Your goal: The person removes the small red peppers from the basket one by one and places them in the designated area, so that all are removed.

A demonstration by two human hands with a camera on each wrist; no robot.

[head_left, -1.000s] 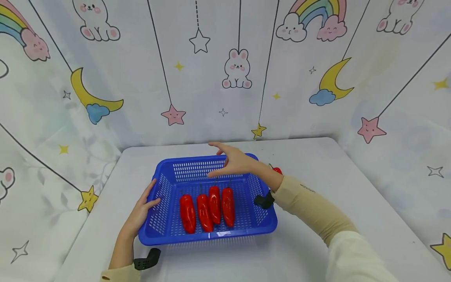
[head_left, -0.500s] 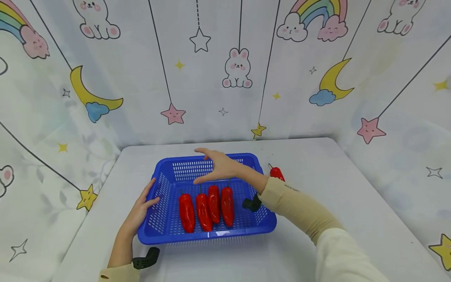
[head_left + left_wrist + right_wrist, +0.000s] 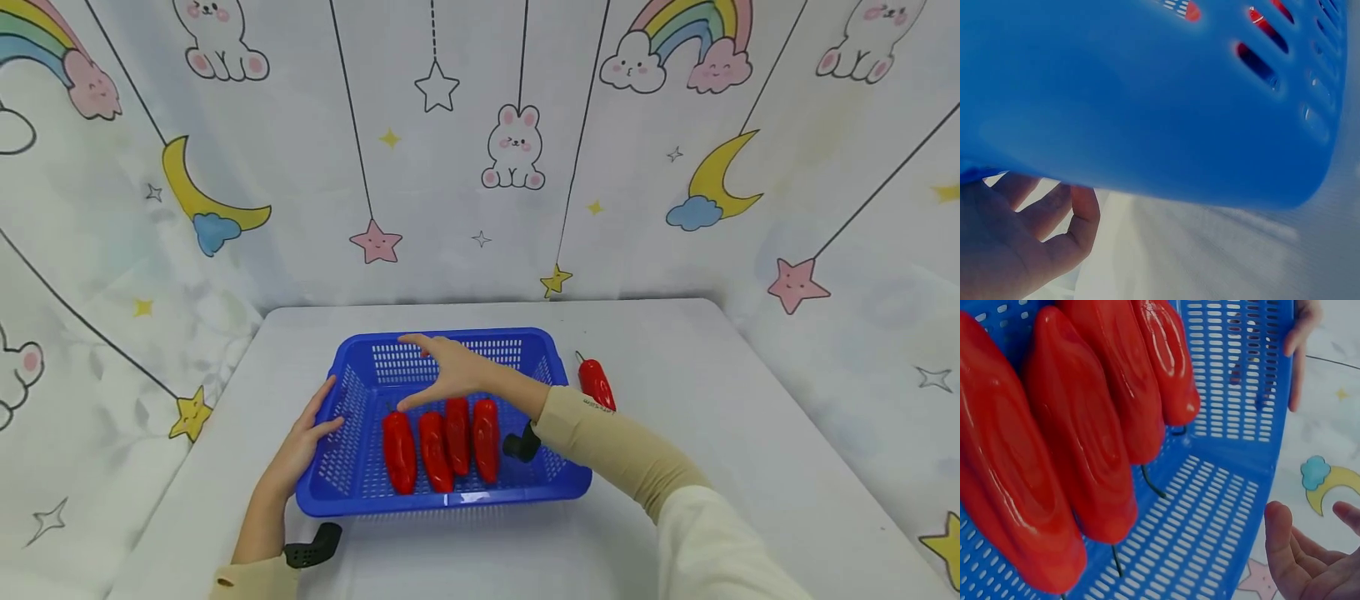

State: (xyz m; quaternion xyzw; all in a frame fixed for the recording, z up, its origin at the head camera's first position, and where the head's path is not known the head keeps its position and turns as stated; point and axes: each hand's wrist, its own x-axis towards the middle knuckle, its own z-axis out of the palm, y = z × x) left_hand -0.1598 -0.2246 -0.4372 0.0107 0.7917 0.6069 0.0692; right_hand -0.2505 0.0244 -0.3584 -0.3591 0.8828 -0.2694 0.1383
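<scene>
In the head view a blue plastic basket [image 3: 375,505] with slotted walls stands on the white table. Several red peppers [image 3: 400,454] with thin dark stems lie side by side in it. My left hand [image 3: 296,446] grips the basket's left rim, thumb on the inner side; curled fingers [image 3: 1085,212] show below the wall in the left wrist view. Over the far part of the basket hovers my right hand [image 3: 453,371], thumb and fingers spread wide with nothing between them. The thumb tip overlaps the leftmost pepper's top in the head view.
One more red pepper [image 3: 596,383] lies on the table [image 3: 675,358] right of the basket, its lower end hidden by my right sleeve [image 3: 615,442]. A cloth wall with cartoon prints stands behind the table's far edge.
My right hand has moved left and a little nearer across the basket. With the arm shifted, more of the pepper on the table shows. The left hand stays at the rim.
</scene>
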